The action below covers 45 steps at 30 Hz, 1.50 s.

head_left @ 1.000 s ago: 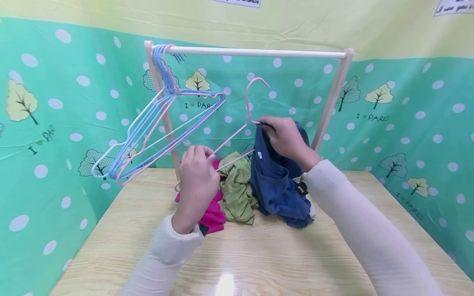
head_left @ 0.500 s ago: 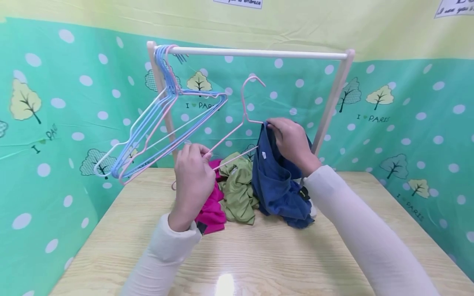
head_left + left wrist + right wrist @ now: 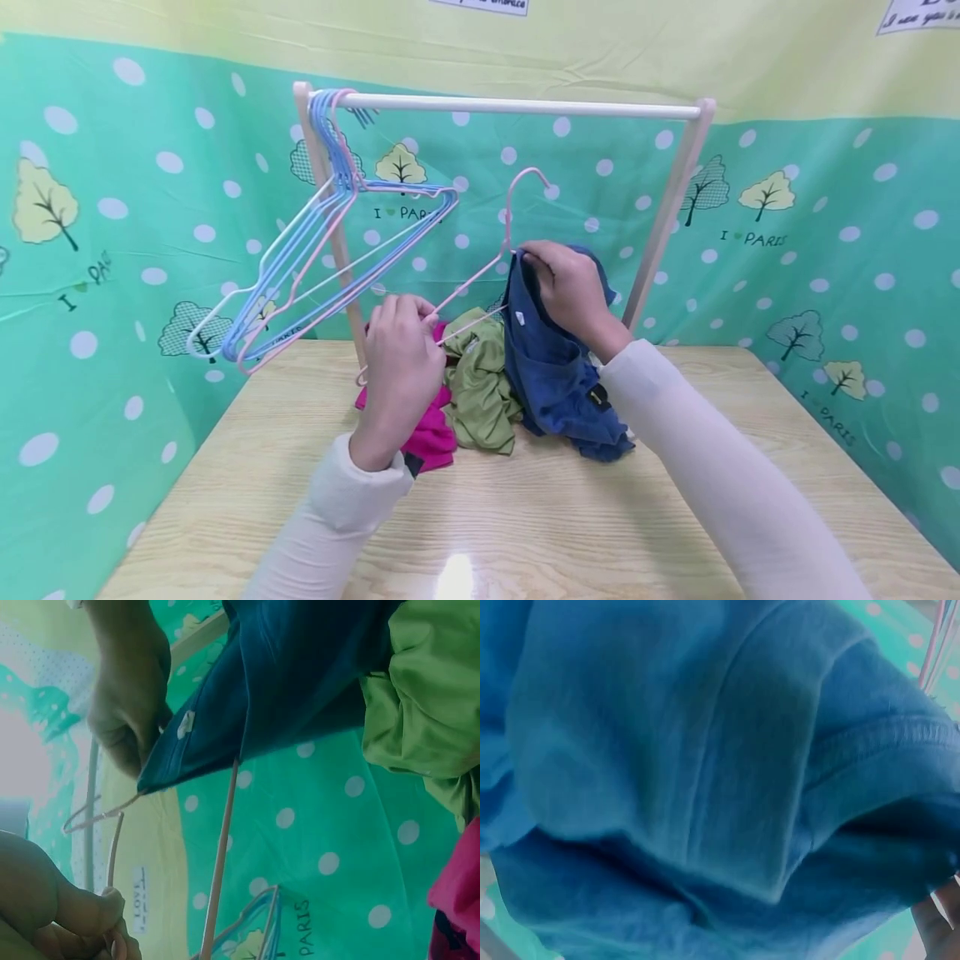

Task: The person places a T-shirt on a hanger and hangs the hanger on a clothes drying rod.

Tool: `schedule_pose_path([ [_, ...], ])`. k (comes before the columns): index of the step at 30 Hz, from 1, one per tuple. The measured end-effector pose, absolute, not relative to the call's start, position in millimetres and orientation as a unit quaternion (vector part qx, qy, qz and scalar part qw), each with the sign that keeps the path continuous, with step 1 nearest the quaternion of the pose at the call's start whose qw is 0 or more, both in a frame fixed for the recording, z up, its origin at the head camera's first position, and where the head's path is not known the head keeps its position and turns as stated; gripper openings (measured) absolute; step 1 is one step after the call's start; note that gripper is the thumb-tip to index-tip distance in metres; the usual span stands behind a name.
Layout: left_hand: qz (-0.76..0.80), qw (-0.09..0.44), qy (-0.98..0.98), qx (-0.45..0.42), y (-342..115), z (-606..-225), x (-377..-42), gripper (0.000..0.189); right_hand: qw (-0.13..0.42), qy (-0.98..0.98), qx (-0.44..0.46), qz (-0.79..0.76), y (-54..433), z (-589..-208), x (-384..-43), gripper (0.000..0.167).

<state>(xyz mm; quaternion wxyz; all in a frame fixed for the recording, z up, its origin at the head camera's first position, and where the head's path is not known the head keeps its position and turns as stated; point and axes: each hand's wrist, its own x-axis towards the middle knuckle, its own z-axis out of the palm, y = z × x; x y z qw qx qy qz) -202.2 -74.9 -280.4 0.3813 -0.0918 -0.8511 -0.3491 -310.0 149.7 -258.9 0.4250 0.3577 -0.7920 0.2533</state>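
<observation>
Blue garment (image 3: 534,367) covers pink hanger (image 3: 467,285) right of its hook (image 3: 509,204), right hand (image 3: 568,290) pinching garment there, left hand (image 3: 403,354) gripping hanger's left side.

Bright head view, white glare on tabletop (image 3: 555,533), dimmer, hazy wrist views

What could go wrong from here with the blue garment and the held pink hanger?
The blue garment could slide off: the right grip pinches its upper edge while much of the cloth hangs loose below. The pink hanger might twist, since the left grip holds it near one end. Loose cloth may also catch the green garment.
</observation>
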Motion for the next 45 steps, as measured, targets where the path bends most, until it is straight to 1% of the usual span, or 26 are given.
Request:
schedule_pose_path([
  [5, -0.353, 0.373, -0.854, -0.079, -76.2, -281.7, -202.9, 0.008, 0.426, -0.779, 0.366, 0.278, 134.2, -259.6, -305.3, 0.022],
  [10, -0.357, 0.37, -0.855, -0.074, -78.4, -282.2, -204.8, 0.008, 0.427, -0.781, 0.367, 0.268, 126.2, -260.5, -304.6, 0.021],
  [15, -0.355, 0.37, -0.855, -0.083, -81.0, -282.3, -209.0, 0.006, 0.415, -0.796, 0.369, 0.24, 131.5, -260.8, -304.3, 0.019],
  [22, -0.325, 0.387, -0.857, -0.103, -81.4, -283.2, -211.6, 0.002, 0.384, -0.818, 0.361, 0.23, 142.1, -265.6, -303.1, 0.02],
  [25, -0.302, 0.411, -0.852, -0.115, -79.0, -285.2, -212.9, 0.003, 0.385, -0.817, 0.355, 0.242, 144.8, -267.6, -302.6, 0.02],
  [29, -0.274, 0.478, -0.822, -0.143, -72.3, -288.4, -214.8, 0.008, 0.392, -0.811, 0.357, 0.246, 145.8, -268.1, -301.6, 0.019],
  [31, -0.261, 0.506, -0.804, -0.171, -66.8, -290.7, -215.1, 0.01, 0.394, -0.81, 0.362, 0.241, 145.0, -267.9, -300.9, 0.019],
  [33, -0.245, 0.517, -0.793, -0.21, -60.4, -293.7, -214.6, 0.009, 0.395, -0.808, 0.366, 0.237, 143.7, -267.7, -300.5, 0.019],
  [35, -0.239, 0.502, -0.79, -0.259, -53.1, -297.9, -214.7, 0.006, 0.397, -0.808, 0.368, 0.233, 142.3, -266.9, -299.7, 0.019],
  [39, -0.219, 0.444, -0.801, -0.337, -37.9, -309.2, -217.6, 0.004, 0.394, -0.812, 0.365, 0.227, 140.5, -265.5, -298.6, 0.019],
  [45, -0.135, 0.364, -0.838, -0.384, -16.3, -325.6, -228.0, 0.008, 0.374, -0.822, 0.363, 0.228, 140.7, -263.8, -299.2, 0.021],
])
